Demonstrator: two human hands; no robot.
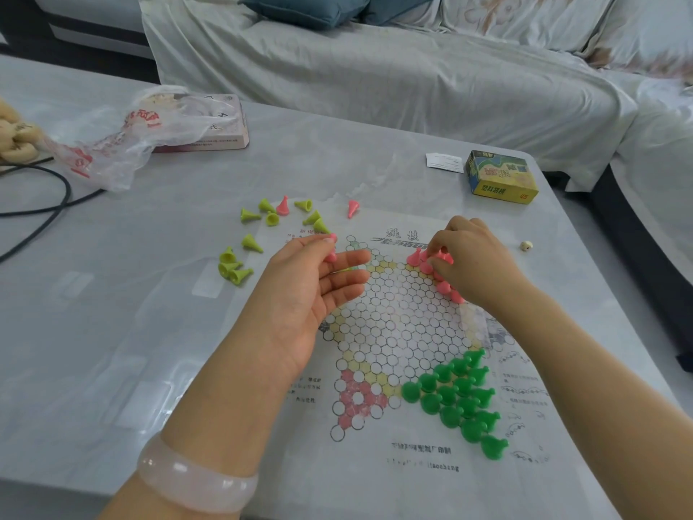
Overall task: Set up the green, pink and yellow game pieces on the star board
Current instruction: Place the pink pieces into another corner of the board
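Note:
The paper star board lies flat on the table. Several green pieces stand in its near right point. Pink pieces stand in the far right point, partly hidden under my right hand, which pinches one pink piece there. My left hand hovers palm up over the board's left side and pinches another pink piece between thumb and forefinger. Loose yellow-green pieces and two pink ones lie off the board's far left corner.
A yellow-green game box and a white slip lie at the far right. A plastic bag over a pink box, a black cable and a small beige bead also sit on the table. A covered sofa stands behind.

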